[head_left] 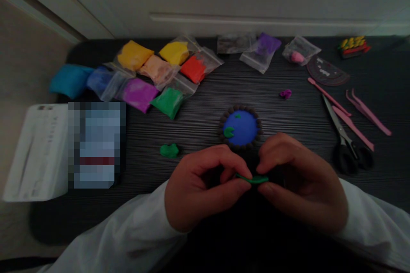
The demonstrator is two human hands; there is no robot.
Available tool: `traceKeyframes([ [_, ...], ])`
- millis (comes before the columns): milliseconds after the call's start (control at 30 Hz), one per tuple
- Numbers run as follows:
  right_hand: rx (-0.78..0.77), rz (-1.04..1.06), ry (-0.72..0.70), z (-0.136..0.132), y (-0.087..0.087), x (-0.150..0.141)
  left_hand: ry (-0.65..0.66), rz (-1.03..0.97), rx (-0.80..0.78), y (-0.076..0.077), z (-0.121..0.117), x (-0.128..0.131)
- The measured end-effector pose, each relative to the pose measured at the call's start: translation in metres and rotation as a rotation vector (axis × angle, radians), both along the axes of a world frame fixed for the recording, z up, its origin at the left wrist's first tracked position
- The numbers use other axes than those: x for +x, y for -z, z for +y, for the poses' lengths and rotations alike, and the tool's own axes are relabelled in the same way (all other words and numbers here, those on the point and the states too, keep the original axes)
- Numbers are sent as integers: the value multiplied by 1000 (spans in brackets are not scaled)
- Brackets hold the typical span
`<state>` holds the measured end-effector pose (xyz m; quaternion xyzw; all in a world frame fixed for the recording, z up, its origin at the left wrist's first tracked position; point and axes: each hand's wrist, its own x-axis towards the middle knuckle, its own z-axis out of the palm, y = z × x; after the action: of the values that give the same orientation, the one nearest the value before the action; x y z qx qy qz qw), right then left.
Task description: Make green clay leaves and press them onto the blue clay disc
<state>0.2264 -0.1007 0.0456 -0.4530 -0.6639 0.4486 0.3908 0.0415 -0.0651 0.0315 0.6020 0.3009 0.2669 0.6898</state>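
My left hand (201,190) and my right hand (299,181) meet near the table's front edge, both pinching a thin flat piece of green clay (253,178) between thumbs and fingers. Just beyond the fingertips lies a blue clay disc (241,128) ringed with small dark balls, with two small green bits on it. A loose lump of green clay (169,150) rests on the table to the left of my left hand.
Several bags of coloured clay (141,74) lie at the back left, more bags (261,49) at the back centre. Black scissors (347,145) and pink tools (367,111) lie at the right. A small purple bit (285,93) lies behind the disc. A white box (38,151) stands at the left edge.
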Motion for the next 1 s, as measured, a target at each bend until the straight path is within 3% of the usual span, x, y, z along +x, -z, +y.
traceKeyframes([
  [267, 62, -16, -23, 4, -4, 0, -46, -8, 37, 0, 1, 2],
  [667, 102, -55, -12, 2, -2, -2, -38, 38, 237, 2, 1, 3],
  [1000, 117, -75, 1, 3, -3, -4, -62, 45, 274, 2, 1, 3],
])
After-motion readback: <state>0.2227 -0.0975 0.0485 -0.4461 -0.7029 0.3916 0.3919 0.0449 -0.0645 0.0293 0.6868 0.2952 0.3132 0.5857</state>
